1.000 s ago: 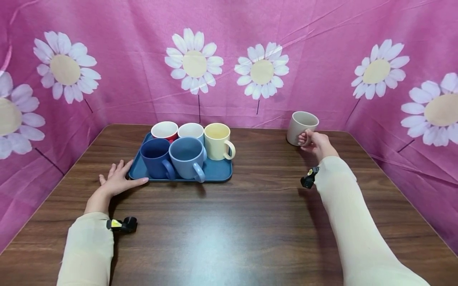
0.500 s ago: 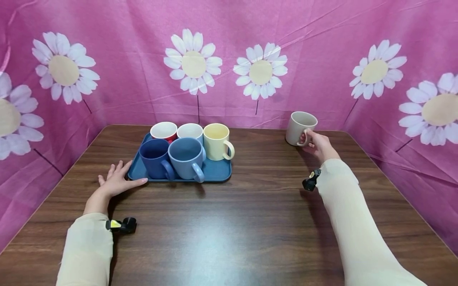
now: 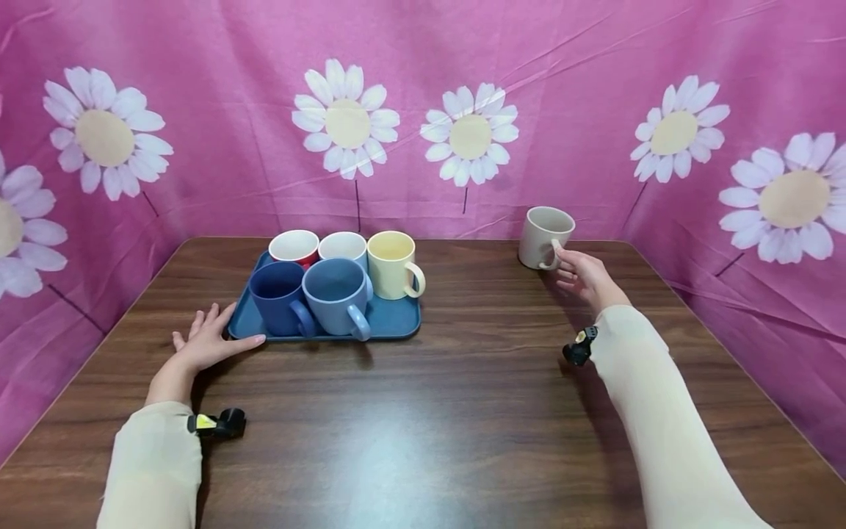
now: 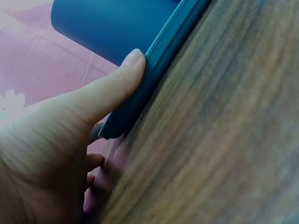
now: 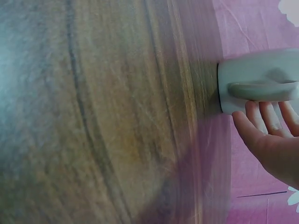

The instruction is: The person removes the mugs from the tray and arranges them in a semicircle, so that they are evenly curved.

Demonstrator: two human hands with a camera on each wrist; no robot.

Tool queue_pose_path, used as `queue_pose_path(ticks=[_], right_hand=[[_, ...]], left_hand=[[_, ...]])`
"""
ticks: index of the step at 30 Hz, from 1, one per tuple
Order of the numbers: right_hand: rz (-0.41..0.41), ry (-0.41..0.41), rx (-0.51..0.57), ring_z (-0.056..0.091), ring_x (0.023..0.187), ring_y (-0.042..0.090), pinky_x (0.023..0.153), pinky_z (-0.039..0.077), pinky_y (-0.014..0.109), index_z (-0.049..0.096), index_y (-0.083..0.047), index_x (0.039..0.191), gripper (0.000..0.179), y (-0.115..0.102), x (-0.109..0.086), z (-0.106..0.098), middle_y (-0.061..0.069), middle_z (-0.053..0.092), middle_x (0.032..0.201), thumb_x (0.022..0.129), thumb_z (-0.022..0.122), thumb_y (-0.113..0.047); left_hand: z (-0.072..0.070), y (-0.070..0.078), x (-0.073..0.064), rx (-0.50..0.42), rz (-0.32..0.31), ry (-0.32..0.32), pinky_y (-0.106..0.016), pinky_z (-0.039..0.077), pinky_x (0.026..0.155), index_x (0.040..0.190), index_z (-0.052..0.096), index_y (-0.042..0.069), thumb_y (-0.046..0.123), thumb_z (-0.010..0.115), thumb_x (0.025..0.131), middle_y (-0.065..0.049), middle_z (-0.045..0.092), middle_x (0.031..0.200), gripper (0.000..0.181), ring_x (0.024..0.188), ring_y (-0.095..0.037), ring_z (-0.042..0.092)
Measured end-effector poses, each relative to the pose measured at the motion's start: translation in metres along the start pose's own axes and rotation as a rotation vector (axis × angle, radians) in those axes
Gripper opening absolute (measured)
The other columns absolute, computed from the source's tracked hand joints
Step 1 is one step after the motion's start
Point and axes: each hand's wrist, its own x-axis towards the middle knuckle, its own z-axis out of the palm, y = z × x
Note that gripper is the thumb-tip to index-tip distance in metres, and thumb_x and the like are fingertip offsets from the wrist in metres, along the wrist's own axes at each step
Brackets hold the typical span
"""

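Nearest is the brown wooden counter, and on it the left hand rests at the near left corner of a blue tray. Its thumb lies straight against the front edge and its fingers are spread by the left side, so it touches the tray without clutching it.

On the tray 5 mugs already stand upright in 2 rows. In front are a dark blue mug and a grayish-blue mug; behind them are a red mug with a white inside, a pale blue mug and a yellow mug.

Farther off, the right hand is released: its fingers extend loosely just beside the handle of a grey mug, not wrapped round it. Whether a fingertip brushes the handle, I cannot tell. That mug stands upright at the far right of the counter, well apart from the tray and near the pink flowered cloth. Judging by this layout, the gathering looks done for 5 of the 6 mugs, with only the grey mug left outside.
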Motion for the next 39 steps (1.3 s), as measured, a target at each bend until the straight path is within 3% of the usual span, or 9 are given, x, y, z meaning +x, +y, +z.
queue_pose_path(ticks=[3, 5, 9, 14, 18, 22, 27, 33, 39], right_hand=[[-0.003, -0.027, -0.008, 0.043, 0.102, 0.018, 0.1, 0.014, 0.041, 0.056, -0.016, 0.091, 0.009, 0.002, -0.002, 0.0, -0.001, 0.059, 0.084, 0.083, 0.059, -0.017], [-0.008, -0.035, -0.025, 0.043, 0.103, 0.018, 0.1, 0.013, 0.041, 0.052, -0.015, 0.107, 0.025, 0.002, -0.004, -0.001, -0.002, 0.057, 0.087, 0.083, 0.058, -0.017], [-0.031, -0.051, -0.084, 0.035, 0.114, 0.023, 0.1, 0.014, 0.041, 0.019, -0.016, 0.138, 0.066, 0.004, -0.008, -0.001, -0.004, 0.054, 0.09, 0.084, 0.056, -0.018], [-0.062, -0.065, -0.147, 0.012, 0.126, 0.031, 0.1, 0.012, 0.043, 0.0, -0.014, 0.14, 0.076, 0.009, -0.013, -0.005, 0.002, 0.044, 0.111, 0.086, 0.053, -0.018], [-0.075, -0.071, -0.16, 0.006, 0.127, 0.031, 0.1, 0.011, 0.044, -0.003, -0.017, 0.139, 0.078, 0.012, -0.019, -0.009, 0.009, 0.015, 0.14, 0.086, 0.054, -0.018], [-0.101, -0.08, -0.165, 0.004, 0.127, 0.031, 0.099, 0.01, 0.045, -0.004, -0.022, 0.139, 0.081, 0.014, -0.026, -0.01, 0.013, -0.001, 0.143, 0.085, 0.055, -0.017], [-0.147, -0.106, -0.176, 0.006, 0.126, 0.035, 0.098, 0.011, 0.048, -0.004, -0.021, 0.139, 0.082, 0.02, -0.033, -0.007, 0.016, 0.02, 0.134, 0.084, 0.056, -0.015], [-0.171, -0.146, -0.182, 0.019, 0.12, 0.034, 0.097, 0.012, 0.051, -0.001, -0.019, 0.14, 0.08, 0.029, -0.041, 0.0, 0.003, 0.035, 0.111, 0.084, 0.056, -0.014], [-0.197, -0.184, -0.212, 0.046, 0.094, 0.01, 0.096, 0.013, 0.052, 0.001, -0.017, 0.14, 0.079, 0.035, -0.049, 0.006, 0.001, 0.037, 0.109, 0.084, 0.057, -0.013]], left_hand=[[0.0, 0.0, 0.0, 0.003, -0.001, 0.0, -0.068, -0.015, 0.077, 0.138, 0.004, 0.003, 0.054, 0.056, 0.074, -0.035, -0.008, 0.133, 0.096, 0.118, -0.047, -0.018], [0.0, 0.0, 0.0, 0.004, 0.001, 0.0, -0.068, -0.015, 0.077, 0.138, 0.004, 0.003, 0.053, 0.056, 0.075, -0.035, -0.008, 0.133, 0.095, 0.118, -0.047, -0.018], [0.0, -0.001, -0.001, -0.017, 0.014, 0.011, -0.068, -0.016, 0.076, 0.138, 0.005, 0.004, 0.054, 0.056, 0.074, -0.035, -0.007, 0.133, 0.097, 0.118, -0.047, -0.019], [0.001, -0.004, 0.0, -0.029, 0.024, 0.037, -0.067, -0.018, 0.076, 0.138, 0.006, 0.006, 0.058, 0.057, 0.071, -0.034, -0.006, 0.134, 0.099, 0.119, -0.045, -0.019], [0.001, -0.003, -0.001, -0.017, 0.02, 0.019, -0.068, -0.017, 0.076, 0.138, 0.006, 0.003, 0.057, 0.057, 0.071, -0.035, -0.007, 0.133, 0.1, 0.119, -0.046, -0.019], [0.002, -0.001, -0.001, 0.002, 0.009, 0.004, -0.069, -0.015, 0.076, 0.137, 0.005, 0.002, 0.055, 0.057, 0.073, -0.035, -0.007, 0.133, 0.098, 0.118, -0.047, -0.018], [0.002, -0.001, -0.002, 0.005, 0.002, 0.003, -0.068, -0.015, 0.076, 0.137, 0.005, 0.001, 0.055, 0.057, 0.073, -0.035, -0.007, 0.133, 0.098, 0.118, -0.047, -0.018], [0.002, 0.0, -0.003, -0.001, 0.001, 0.003, -0.068, -0.016, 0.076, 0.137, 0.006, 0.001, 0.055, 0.057, 0.073, -0.035, -0.007, 0.133, 0.098, 0.118, -0.047, -0.018], [0.002, -0.001, -0.002, 0.004, 0.004, 0.005, -0.068, -0.016, 0.077, 0.137, 0.005, 0.001, 0.055, 0.056, 0.073, -0.035, -0.007, 0.133, 0.098, 0.119, -0.047, -0.018]])
